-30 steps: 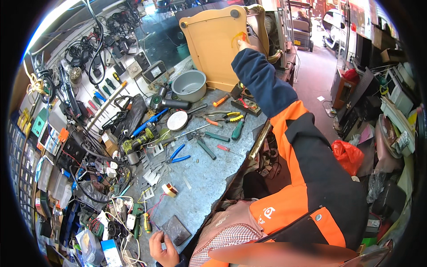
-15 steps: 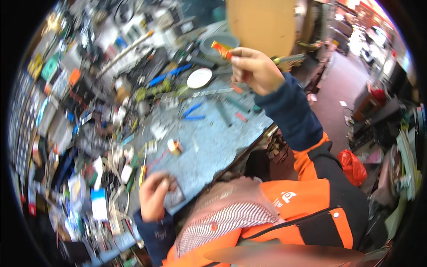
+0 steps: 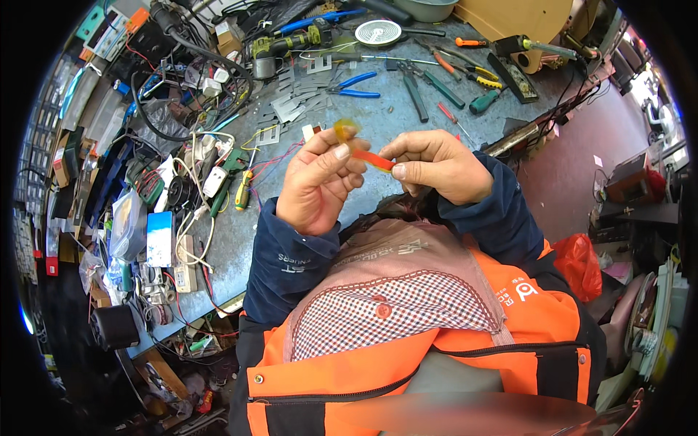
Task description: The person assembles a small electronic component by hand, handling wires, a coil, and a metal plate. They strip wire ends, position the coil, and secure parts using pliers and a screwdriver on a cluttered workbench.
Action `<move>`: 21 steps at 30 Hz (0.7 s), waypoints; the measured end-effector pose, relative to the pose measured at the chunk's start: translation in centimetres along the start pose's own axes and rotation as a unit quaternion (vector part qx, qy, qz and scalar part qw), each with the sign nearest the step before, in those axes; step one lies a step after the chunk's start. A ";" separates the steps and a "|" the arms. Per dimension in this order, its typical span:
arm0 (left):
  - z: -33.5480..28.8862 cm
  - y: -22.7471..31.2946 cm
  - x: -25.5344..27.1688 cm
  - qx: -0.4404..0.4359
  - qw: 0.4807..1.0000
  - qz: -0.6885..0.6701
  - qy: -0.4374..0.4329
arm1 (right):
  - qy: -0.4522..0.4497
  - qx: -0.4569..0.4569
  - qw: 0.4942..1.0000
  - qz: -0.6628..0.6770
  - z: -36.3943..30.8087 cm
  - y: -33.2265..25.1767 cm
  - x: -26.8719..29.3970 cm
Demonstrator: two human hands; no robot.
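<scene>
A narrow, glossy orange-red strip of film (image 3: pixel 374 160) spans the gap between my two hands, above the near part of the bench. My left hand (image 3: pixel 314 180) pinches one end between thumb and fingers; my right hand (image 3: pixel 440 167) grips the other. A blurred, translucent yellow piece (image 3: pixel 347 129) stands at my left fingertips; whether it joins the strip cannot be told. As judged here, the strip has been taken up in both hands but not laid on anything; fixing it anywhere is yet undone. Just beyond, on the worn blue-grey bench top (image 3: pixel 396 123), lie loose flat grey metal plates (image 3: pixel 291 103) and spread blue-handled pliers (image 3: pixel 358 86); a green-and-black cordless drill (image 3: pixel 297 43) lies farther off. To my right, a crumpled red plastic bag (image 3: pixel 578 265) sits beside the reddish floor (image 3: pixel 556 182).
</scene>
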State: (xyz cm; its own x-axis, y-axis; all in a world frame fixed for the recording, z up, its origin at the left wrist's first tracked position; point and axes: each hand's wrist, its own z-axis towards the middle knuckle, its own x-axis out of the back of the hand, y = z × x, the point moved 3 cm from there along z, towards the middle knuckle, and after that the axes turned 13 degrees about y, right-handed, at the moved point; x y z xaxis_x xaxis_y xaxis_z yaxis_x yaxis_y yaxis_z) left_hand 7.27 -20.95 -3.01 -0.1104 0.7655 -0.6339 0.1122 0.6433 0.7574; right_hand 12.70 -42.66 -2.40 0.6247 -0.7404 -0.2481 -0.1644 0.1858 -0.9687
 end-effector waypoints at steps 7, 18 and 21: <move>0.4 -0.3 1.2 0.008 0.998 -0.019 0.058 | 0.025 -0.023 0.999 -0.002 0.1 1.5 0.2; -0.1 0.0 2.1 -0.084 0.996 0.033 0.012 | 0.160 0.228 0.912 -0.300 -0.1 1.8 0.6; -1.0 -0.1 1.9 -0.193 0.977 0.090 0.008 | 0.097 0.229 0.908 -0.336 -0.3 1.1 0.9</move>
State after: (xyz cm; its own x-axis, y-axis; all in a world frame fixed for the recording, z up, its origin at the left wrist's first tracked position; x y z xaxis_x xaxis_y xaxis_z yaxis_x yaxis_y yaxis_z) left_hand 6.09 -19.55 -4.10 -0.1399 0.8638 -0.4840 -0.2481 0.4426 0.8617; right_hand 12.86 -43.28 -3.65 0.3131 -0.8774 0.3635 0.5668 -0.1345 -0.8128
